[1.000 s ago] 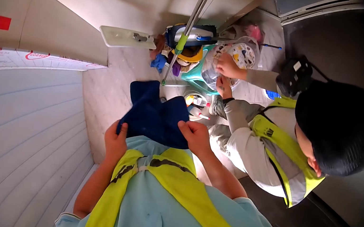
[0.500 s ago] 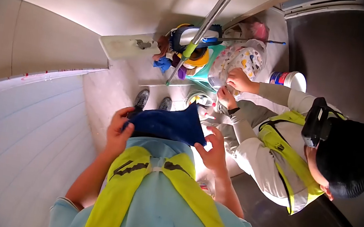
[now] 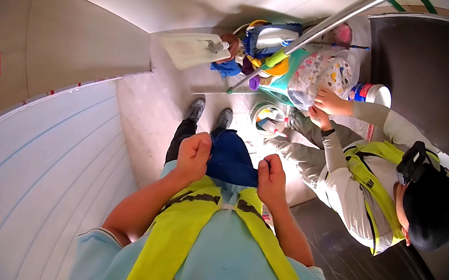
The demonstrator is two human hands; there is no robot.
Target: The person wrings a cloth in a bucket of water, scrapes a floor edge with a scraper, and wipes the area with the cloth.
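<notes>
A dark blue cloth [image 3: 235, 159] hangs between my two hands in front of my waist. My left hand [image 3: 194, 156] is closed in a fist on the cloth's left edge. On the opposite edge, my right hand [image 3: 272, 179] is closed too, thumb up. The cloth's middle sags between them, and its lower part hides some of my legs. My shoes [image 3: 224, 119] show on the floor beyond it.
At right a co-worker [image 3: 373, 176] in a yellow vest handles a patterned clear bag [image 3: 331, 72]. A metal pole [image 3: 326, 29] slants past a heap of cloths [image 3: 271, 41]. Near it are an open bucket [image 3: 268, 118], a white tub [image 3: 380, 95] and a pale board [image 3: 188, 54].
My fingers have gone from a loose, spread hold to closed fists on the cloth. The cloth now hangs narrower between my hands. The view has shifted, moving the scene slightly rightward.
</notes>
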